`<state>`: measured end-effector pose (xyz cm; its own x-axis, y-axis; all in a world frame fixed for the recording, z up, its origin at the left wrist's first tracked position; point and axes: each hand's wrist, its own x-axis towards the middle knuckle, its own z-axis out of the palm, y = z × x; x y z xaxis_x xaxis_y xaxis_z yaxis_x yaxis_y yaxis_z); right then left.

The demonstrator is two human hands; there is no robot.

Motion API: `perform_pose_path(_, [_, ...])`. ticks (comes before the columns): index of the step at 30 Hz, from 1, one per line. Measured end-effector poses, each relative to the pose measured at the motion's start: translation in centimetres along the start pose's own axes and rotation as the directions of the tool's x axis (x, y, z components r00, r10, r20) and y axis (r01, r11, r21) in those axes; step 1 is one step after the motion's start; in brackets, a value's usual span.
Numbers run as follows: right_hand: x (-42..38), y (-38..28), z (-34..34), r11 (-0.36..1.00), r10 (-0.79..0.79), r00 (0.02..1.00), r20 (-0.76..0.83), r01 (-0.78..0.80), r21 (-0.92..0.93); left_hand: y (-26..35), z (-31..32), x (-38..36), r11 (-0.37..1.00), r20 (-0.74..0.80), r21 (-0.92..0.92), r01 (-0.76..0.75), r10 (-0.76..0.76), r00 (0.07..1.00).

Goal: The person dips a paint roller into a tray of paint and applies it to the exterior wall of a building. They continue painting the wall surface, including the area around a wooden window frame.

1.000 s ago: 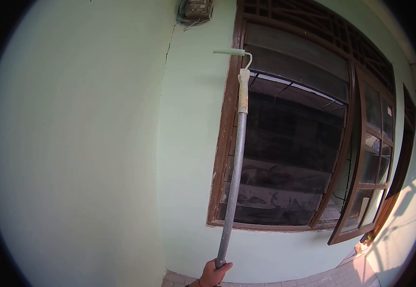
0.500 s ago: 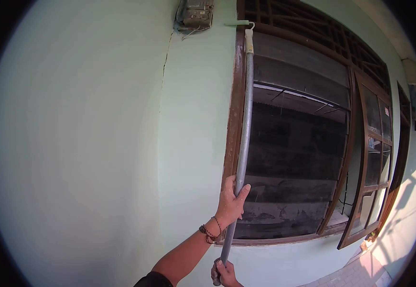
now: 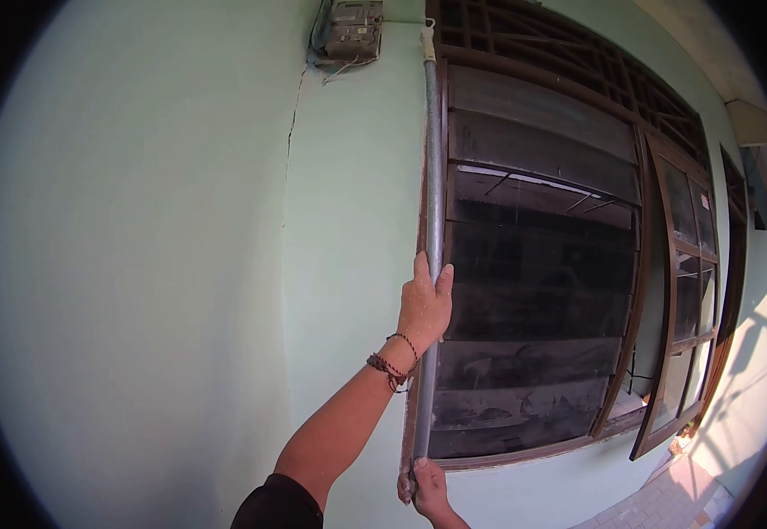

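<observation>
- The left hand (image 3: 425, 304) is clenched around the long grey metal pole (image 3: 433, 176) at mid-height — a beaded bracelet (image 3: 389, 366) sits on its wrist.
- The right hand (image 3: 427, 489) grips the pole's bottom end.
- The pole stands nearly upright against the brown wooden window frame (image 3: 639, 256), its top beside the grey wall-mounted meter box (image 3: 354, 31).
- The pale green plastered wall (image 3: 181, 264) has a vertical crack.

Grey pole (image 3: 433, 176), pale green wall (image 3: 137, 264), brown window frame (image 3: 639, 264).
</observation>
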<state>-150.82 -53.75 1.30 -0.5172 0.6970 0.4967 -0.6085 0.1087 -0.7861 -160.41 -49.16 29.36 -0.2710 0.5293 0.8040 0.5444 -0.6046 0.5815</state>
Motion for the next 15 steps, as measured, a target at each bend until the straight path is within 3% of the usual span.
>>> perform_pose_path(2, [-0.4,0.0,0.6,0.984,0.031,0.997,-0.065,-0.042,-0.176,-1.1,0.2,-0.6,0.999,-0.011,0.026,-0.027,0.027,1.0])
perform_pose_path(3, [-0.9,0.3,0.9,0.984,0.028,0.997,-0.067,-0.04,-0.174,-1.5,0.4,-0.9,0.998,-0.029,0.049,-0.048,0.049,0.998])
perform_pose_path(5, [-2.0,1.3,1.6,0.951,-0.038,0.942,-0.334,-0.068,-0.301,-1.3,0.3,-1.8,0.997,-0.013,0.06,-0.046,0.047,0.999])
perform_pose_path(6, [-2.0,1.4,1.7,0.94,-0.085,0.923,-0.376,-0.051,-0.337,-1.3,0.2,-2.3,0.997,-0.002,0.066,-0.043,0.043,0.999])
perform_pose_path(7, [-1.7,1.1,1.8,0.941,-0.079,0.922,-0.38,-0.056,-0.333,-1.0,0.2,-2.0,0.997,0.002,0.068,-0.037,0.037,0.999])
perform_pose_path(9, [-0.4,-0.4,2.1,0.878,-0.213,0.917,-0.336,0.029,-0.478,0.2,0.0,0.2,0.996,0.02,0.048,-0.079,0.078,0.997])
perform_pose_path(10, [0.3,-0.6,2.4,0.893,-0.259,0.915,-0.311,0.104,-0.438,0.5,-0.1,0.8,0.996,0.019,0.046,-0.08,0.079,0.997])
perform_pose_path(13, [0.4,-0.5,2.9,0.829,-0.329,0.896,-0.299,0.122,-0.546,0.6,-0.3,1.0,0.994,0.016,0.087,-0.06,0.058,0.998])
perform_pose_path(15, [-1.2,0.3,3.3,0.848,-0.288,0.892,-0.348,0.069,-0.525,0.2,-0.6,-0.9,0.986,-0.018,0.136,-0.093,0.097,0.995])
